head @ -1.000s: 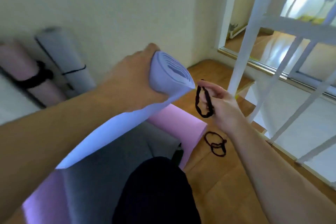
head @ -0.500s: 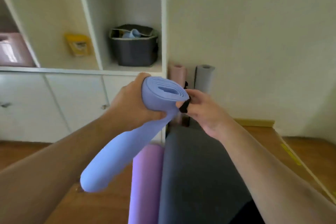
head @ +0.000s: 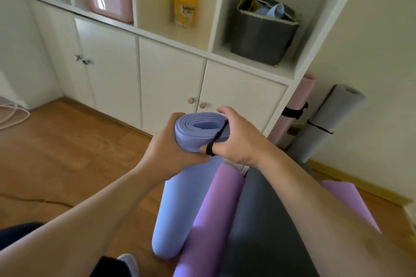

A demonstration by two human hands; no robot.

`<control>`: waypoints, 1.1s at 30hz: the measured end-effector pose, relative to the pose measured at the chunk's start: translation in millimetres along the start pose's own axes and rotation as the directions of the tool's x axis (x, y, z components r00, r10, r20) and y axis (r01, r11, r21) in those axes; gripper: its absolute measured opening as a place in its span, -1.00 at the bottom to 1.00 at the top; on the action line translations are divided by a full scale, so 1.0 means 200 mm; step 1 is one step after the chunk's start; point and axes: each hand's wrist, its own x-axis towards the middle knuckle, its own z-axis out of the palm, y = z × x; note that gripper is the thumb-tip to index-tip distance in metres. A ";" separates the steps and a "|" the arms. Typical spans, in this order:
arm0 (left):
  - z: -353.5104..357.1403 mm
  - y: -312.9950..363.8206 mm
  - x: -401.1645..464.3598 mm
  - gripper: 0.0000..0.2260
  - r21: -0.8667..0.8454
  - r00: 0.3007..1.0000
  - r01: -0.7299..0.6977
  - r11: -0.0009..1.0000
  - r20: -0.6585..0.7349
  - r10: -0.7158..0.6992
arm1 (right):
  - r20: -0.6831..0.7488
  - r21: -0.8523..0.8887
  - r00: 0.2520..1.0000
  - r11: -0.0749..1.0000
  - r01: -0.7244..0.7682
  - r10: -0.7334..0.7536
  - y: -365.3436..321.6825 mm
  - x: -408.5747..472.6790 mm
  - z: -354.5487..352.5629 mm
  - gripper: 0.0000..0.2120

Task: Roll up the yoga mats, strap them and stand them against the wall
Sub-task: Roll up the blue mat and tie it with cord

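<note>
Blue mat (head: 180, 198): rolled, upright, its lower end on the floor beside the purple mat (head: 209, 220).
Left hand (head: 173, 153): grips the blue mat's top from the left.
Right hand (head: 238, 139): curled over the blue mat's top at the right, thumb hooked in the black strap (head: 219, 136).
Black strap: stretched across the blue mat's top edge.
Pink mat (head: 297, 103), grey mat (head: 326, 119): strapped, leaning on the wall right of the blue mat.

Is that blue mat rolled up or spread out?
Rolled up: the blue mat shows spiral layers at its top end, gripped by both hands.
</note>
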 end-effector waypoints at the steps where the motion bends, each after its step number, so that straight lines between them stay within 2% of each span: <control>1: 0.00 -0.02 0.00 -0.27 -0.021 1.000 0.020 1.000 0.001 -0.020 | 0.002 -0.010 1.000 1.000 0.009 -0.009 -0.01 0.02 0.02 0.07; 6: -0.05 -0.04 0.01 -0.21 -0.032 0.999 0.042 0.999 0.034 -0.041 | 0.083 -0.099 0.996 0.994 0.052 -0.044 -0.07 0.10 0.06 0.23; 9: -0.12 -0.01 0.01 -0.17 0.138 0.997 0.033 0.990 0.063 -0.042 | 0.141 -0.179 0.988 0.980 0.085 -0.060 -0.13 0.11 0.07 0.31; 12: -0.21 0.05 0.00 -0.20 0.229 0.977 0.046 0.972 0.192 -0.091 | 0.207 -0.233 0.974 0.962 0.140 -0.091 -0.17 0.10 0.07 0.28; 14: -0.28 0.11 0.00 -0.34 0.223 0.940 0.085 0.971 0.305 -0.152 | 0.244 -0.240 0.964 0.957 0.165 -0.105 -0.18 0.10 0.07 0.31; 16: -0.34 0.18 0.00 -0.58 0.099 0.881 0.213 0.972 0.411 -0.235 | 0.264 -0.244 0.958 0.953 0.180 -0.114 -0.18 0.09 0.07 0.30; 17: -0.36 0.21 -0.01 -0.65 0.065 0.864 0.273 0.960 0.421 -0.275 | 0.261 -0.243 0.958 0.952 0.185 -0.120 -0.18 0.08 0.08 0.27; 18: -0.35 0.24 -0.01 -0.71 0.092 0.867 0.294 0.951 0.394 -0.306 | 0.251 -0.243 0.960 0.951 0.189 -0.126 -0.19 0.07 0.09 0.23; 20: -0.30 0.28 -0.02 -0.66 0.302 0.906 0.260 0.917 0.254 -0.340 | 0.221 -0.249 0.966 0.950 0.189 -0.134 -0.22 0.07 0.14 0.19; 23: -0.19 0.30 -0.02 -0.67 0.614 0.956 0.199 0.764 0.049 -0.288 | 0.191 -0.259 0.969 0.944 0.206 -0.159 -0.27 0.07 0.21 0.13; 25: -0.17 0.30 -0.02 -0.72 0.744 0.972 0.145 0.652 0.017 -0.236 | 0.185 -0.264 0.968 0.940 0.216 -0.170 -0.27 0.07 0.23 0.09; 27: -0.17 0.28 -0.01 -0.73 0.801 0.986 0.083 0.593 0.022 -0.168 | 0.166 -0.260 0.971 0.942 0.214 -0.175 -0.27 0.05 0.23 0.09; 28: -0.18 0.27 0.00 -0.75 0.791 0.990 0.087 0.606 -0.001 -0.140 | 0.161 -0.254 0.972 0.944 0.210 -0.173 -0.27 0.04 0.23 0.11; 30: -0.20 0.25 0.00 -0.78 0.677 0.989 0.148 0.721 -0.102 -0.107 | 0.155 -0.227 0.976 0.956 0.186 -0.153 -0.26 0.02 0.21 0.20; 33: -0.24 0.22 -0.01 -0.73 0.446 0.969 0.234 0.864 -0.178 -0.170 | 0.141 -0.178 0.985 0.976 0.125 -0.101 -0.23 -0.03 0.18 0.28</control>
